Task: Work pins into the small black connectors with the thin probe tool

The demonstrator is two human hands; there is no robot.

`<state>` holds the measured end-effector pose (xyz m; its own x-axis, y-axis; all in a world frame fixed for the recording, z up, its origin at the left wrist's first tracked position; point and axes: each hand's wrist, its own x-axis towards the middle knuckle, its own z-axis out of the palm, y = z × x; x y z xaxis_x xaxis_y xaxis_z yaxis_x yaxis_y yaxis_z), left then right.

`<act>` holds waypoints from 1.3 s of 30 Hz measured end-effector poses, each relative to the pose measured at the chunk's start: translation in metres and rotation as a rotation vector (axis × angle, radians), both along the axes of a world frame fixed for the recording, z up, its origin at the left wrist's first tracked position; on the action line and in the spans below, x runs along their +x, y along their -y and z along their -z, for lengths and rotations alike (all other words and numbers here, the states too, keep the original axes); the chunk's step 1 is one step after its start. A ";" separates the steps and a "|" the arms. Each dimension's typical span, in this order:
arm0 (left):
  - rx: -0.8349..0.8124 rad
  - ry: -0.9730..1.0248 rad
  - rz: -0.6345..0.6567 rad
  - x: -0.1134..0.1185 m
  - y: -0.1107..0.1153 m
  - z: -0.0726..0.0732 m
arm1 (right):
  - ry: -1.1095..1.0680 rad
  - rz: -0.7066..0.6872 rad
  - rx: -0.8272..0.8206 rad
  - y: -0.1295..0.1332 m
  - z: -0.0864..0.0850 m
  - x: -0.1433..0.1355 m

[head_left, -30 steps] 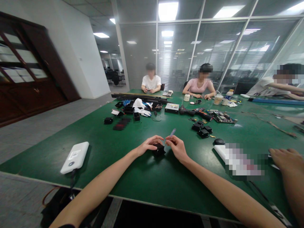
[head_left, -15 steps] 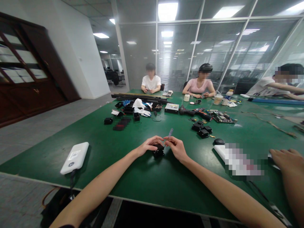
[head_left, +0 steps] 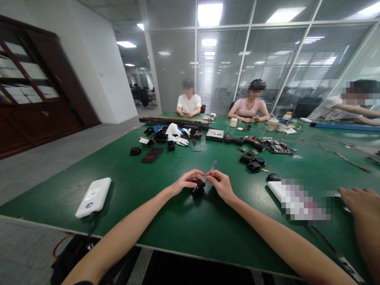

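Note:
On the green table, my left hand [head_left: 187, 180] is closed around a small black box [head_left: 198, 189], its fingers over the top and left side. My right hand [head_left: 220, 184] pinches a thin screwdriver [head_left: 213, 166] with a clear handle. The handle leans up and to the right, and the shaft slopes down to the box's right upper edge. Whether the tip sits in a screw is too small to make out. The fingertips of both hands come close together above the box.
Several similar black boxes [head_left: 253, 162] lie to the right. Farther back are a power drill [head_left: 234, 139], a circuit board [head_left: 276, 145] and white gloves [head_left: 177, 140]. A white power bank [head_left: 94, 197] lies left. A neighbour's hand [head_left: 360, 200] rests at the right; other people sit opposite.
Both my hands keep nearly the same place, with the screwdriver's handle tilted very slightly differently. The neighbour's hand at the right has shifted slightly.

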<state>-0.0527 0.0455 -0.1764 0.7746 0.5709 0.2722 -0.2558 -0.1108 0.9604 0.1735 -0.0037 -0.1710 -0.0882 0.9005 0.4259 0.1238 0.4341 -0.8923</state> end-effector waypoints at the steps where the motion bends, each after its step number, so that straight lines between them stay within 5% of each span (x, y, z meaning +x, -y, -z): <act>1: -0.002 0.002 -0.002 0.000 -0.001 0.001 | 0.002 -0.014 0.001 0.001 -0.001 0.000; 5: 0.011 0.003 -0.028 -0.001 0.004 -0.005 | -0.007 -0.026 0.006 0.002 -0.002 0.000; 13: 0.029 0.010 -0.114 -0.002 0.005 -0.012 | -0.055 0.218 0.038 0.001 0.002 0.001; 22: 0.085 -0.049 -0.510 -0.002 -0.006 -0.004 | 0.036 0.115 -0.037 0.003 -0.002 -0.003; 27: 0.130 -0.035 -0.665 -0.003 -0.010 -0.003 | 0.365 0.184 0.040 0.012 -0.004 -0.009; 32: 0.148 -0.017 -0.776 -0.004 -0.012 -0.003 | 0.707 0.069 0.241 0.038 -0.018 -0.024; 39: 0.154 -0.012 -0.788 -0.005 -0.014 -0.002 | 0.868 0.082 0.301 0.042 -0.018 -0.035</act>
<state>-0.0581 0.0594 -0.1743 0.1625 0.9077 0.3869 -0.0368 -0.3863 0.9217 0.1388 -0.0454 -0.1534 -0.4269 0.7801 0.4573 0.7378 0.5929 -0.3227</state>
